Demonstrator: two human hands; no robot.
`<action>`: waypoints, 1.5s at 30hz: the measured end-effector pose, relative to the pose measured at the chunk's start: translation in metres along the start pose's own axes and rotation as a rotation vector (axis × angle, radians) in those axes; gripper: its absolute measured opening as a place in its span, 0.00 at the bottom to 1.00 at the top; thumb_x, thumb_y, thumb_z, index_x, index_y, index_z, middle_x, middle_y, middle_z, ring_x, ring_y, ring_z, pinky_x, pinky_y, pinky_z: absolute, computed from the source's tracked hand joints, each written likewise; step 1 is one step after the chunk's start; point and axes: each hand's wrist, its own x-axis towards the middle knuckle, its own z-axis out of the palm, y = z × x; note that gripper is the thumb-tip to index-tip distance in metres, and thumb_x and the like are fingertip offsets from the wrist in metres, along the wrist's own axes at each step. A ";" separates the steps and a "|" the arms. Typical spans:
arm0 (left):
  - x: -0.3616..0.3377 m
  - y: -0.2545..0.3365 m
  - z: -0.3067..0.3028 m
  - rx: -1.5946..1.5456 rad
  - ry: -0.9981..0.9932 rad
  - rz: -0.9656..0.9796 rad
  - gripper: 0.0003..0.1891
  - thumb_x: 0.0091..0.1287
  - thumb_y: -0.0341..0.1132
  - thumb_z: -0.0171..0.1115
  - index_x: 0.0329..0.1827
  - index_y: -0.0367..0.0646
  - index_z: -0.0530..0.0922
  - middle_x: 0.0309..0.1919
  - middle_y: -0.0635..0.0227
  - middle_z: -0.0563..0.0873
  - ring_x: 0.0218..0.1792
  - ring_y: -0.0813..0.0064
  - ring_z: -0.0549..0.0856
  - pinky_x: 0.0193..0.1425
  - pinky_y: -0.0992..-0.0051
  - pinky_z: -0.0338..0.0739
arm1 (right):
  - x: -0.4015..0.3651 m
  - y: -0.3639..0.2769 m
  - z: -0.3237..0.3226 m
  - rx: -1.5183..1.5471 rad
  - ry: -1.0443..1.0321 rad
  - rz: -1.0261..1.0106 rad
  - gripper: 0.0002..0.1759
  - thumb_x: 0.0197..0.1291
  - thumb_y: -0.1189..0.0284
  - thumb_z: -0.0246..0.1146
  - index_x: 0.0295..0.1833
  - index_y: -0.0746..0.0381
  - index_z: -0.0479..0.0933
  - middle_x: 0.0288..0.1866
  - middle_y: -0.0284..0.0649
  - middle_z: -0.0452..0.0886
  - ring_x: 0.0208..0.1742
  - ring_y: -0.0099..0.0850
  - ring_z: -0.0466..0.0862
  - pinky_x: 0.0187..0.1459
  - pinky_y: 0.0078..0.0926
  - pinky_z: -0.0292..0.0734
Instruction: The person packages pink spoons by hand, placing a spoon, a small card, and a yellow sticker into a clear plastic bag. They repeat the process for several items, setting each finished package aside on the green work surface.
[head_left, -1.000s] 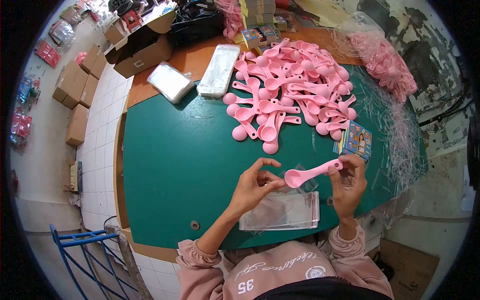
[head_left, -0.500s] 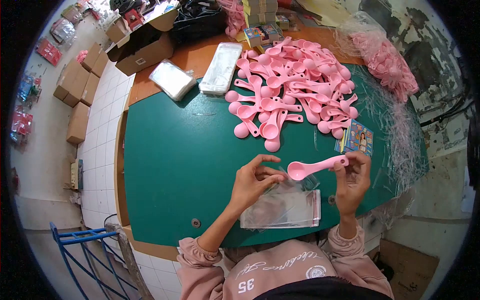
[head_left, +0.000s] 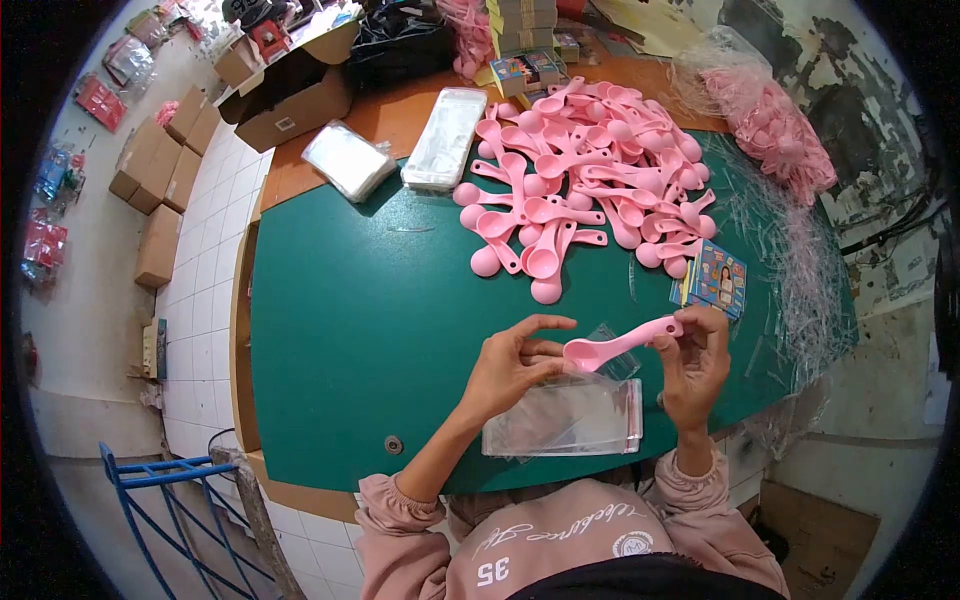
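Head view: the right hand (head_left: 695, 365) has its grip clenched on the handle end of a pink spoon (head_left: 620, 345), thumb and fingertips pinching it so the spoon lies nearly level, bowl pointing toward the left hand (head_left: 510, 370). The left hand's grip is closed too, thumb against the middle fingers at the bowl with the index finger lifted. It seems to pinch the mouth of a small clear bag (head_left: 618, 366), though the film is hard to read. The bowl sits at that opening and the handle is wholly outside, so the spoon is not yet bagged.

Both hands hover above the near edge of the green counter (head_left: 360, 320). Just beneath them lies a flat stack of clear bags (head_left: 565, 418) with a red strip on one side. Printed cards (head_left: 715, 278) sit near the right edge, beside a drift of clear plastic strips (head_left: 800, 260).

Toward the far edge is a large loose heap of pink spoons (head_left: 580, 170), none wrapped, and two more packs of clear bags (head_left: 443, 138) at the far left corner. A sack of pink pieces (head_left: 770, 125) rests at the far right corner. No finished packet shows on the counter, so by this look most of the pile is left.
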 end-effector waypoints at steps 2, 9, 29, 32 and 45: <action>0.001 -0.001 0.001 0.015 0.015 -0.003 0.21 0.58 0.20 0.60 0.56 0.36 0.70 0.42 0.58 0.83 0.43 0.77 0.82 0.47 0.78 0.77 | 0.001 -0.003 0.001 -0.047 -0.042 0.021 0.15 0.55 0.78 0.63 0.47 0.67 0.68 0.38 0.37 0.75 0.38 0.21 0.76 0.41 0.17 0.73; 0.002 -0.004 0.007 -0.150 -0.009 0.153 0.08 0.62 0.25 0.58 0.43 0.36 0.73 0.49 0.53 0.80 0.49 0.74 0.80 0.53 0.75 0.75 | 0.007 -0.001 0.006 -0.040 -0.094 0.122 0.14 0.55 0.79 0.63 0.46 0.66 0.69 0.37 0.39 0.76 0.38 0.21 0.77 0.40 0.18 0.74; -0.008 0.009 -0.004 0.054 -0.221 0.017 0.16 0.71 0.38 0.46 0.46 0.33 0.77 0.34 0.68 0.83 0.37 0.84 0.79 0.43 0.82 0.75 | 0.019 0.000 0.019 0.086 -0.206 0.232 0.11 0.56 0.74 0.63 0.41 0.69 0.71 0.35 0.39 0.79 0.35 0.22 0.79 0.40 0.20 0.76; -0.006 0.008 -0.002 0.059 -0.204 0.090 0.17 0.71 0.38 0.47 0.47 0.32 0.77 0.35 0.68 0.83 0.37 0.84 0.79 0.42 0.82 0.74 | 0.012 0.001 0.017 0.068 -0.358 0.104 0.18 0.60 0.62 0.60 0.39 0.69 0.72 0.38 0.40 0.80 0.37 0.29 0.80 0.40 0.25 0.76; -0.007 0.011 -0.008 -0.152 -0.138 0.081 0.16 0.71 0.37 0.46 0.52 0.33 0.72 0.40 0.59 0.83 0.42 0.77 0.82 0.46 0.80 0.76 | 0.069 0.084 -0.120 -1.262 0.077 0.149 0.19 0.57 0.63 0.60 0.47 0.68 0.74 0.43 0.48 0.76 0.43 0.41 0.78 0.44 0.36 0.71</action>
